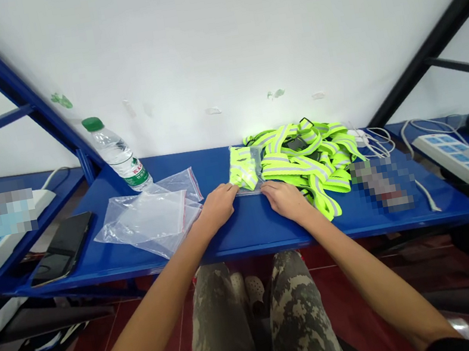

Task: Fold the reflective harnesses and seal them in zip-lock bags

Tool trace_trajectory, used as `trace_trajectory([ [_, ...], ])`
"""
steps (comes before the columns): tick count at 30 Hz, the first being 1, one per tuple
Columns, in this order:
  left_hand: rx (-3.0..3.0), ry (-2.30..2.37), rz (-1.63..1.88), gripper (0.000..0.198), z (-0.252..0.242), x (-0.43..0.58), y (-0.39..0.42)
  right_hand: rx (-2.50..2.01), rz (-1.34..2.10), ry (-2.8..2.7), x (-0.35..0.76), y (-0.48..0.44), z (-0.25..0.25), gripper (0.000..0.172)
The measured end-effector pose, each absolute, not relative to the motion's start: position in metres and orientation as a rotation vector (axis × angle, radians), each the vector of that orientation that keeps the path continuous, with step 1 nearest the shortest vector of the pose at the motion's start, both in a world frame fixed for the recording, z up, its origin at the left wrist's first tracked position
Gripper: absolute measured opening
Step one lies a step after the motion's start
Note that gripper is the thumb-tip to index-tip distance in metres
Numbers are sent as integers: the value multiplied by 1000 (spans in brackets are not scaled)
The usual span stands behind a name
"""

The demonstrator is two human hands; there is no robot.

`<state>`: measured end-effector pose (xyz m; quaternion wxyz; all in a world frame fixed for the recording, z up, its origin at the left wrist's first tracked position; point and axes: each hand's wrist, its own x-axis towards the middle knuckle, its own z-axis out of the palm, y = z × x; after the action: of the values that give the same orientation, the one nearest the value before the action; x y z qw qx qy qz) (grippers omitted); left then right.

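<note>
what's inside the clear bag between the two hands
The clear bag holds a bunched yellow-green strap with pale stripes, mostly toward the bag's left side. The strap's underside and inner folds are covered, so they can't be seen.

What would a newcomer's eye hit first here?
Probably the tangled pile of neon-yellow reflective straps on the blue table, right of centre and toward the wall. Next, the small clear bag with neon-yellow material inside, just left of that pile, its near edge between the left hand and right hand. Then the green-capped water bottle, standing at the back left beside some flat clear bags.
</note>
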<state>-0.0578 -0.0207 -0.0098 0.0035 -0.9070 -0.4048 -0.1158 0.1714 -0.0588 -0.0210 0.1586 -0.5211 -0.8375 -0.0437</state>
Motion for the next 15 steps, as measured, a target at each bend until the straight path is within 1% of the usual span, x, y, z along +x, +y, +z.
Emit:
trace_trajectory([
  [3, -2844, -1282, -370, 36, -11, -58, -24, -1432, -142, -2386, 173, -59, -22, 31],
  [9, -2823, -1269, -441, 34, -16, -59, -29, -1417, -297, -2390, 175, -60, -19, 27],
  [15, -2804, -1259, -494, 36, -16, -58, -37, -1428, -280, -2410, 172, -64, -14, 29],
])
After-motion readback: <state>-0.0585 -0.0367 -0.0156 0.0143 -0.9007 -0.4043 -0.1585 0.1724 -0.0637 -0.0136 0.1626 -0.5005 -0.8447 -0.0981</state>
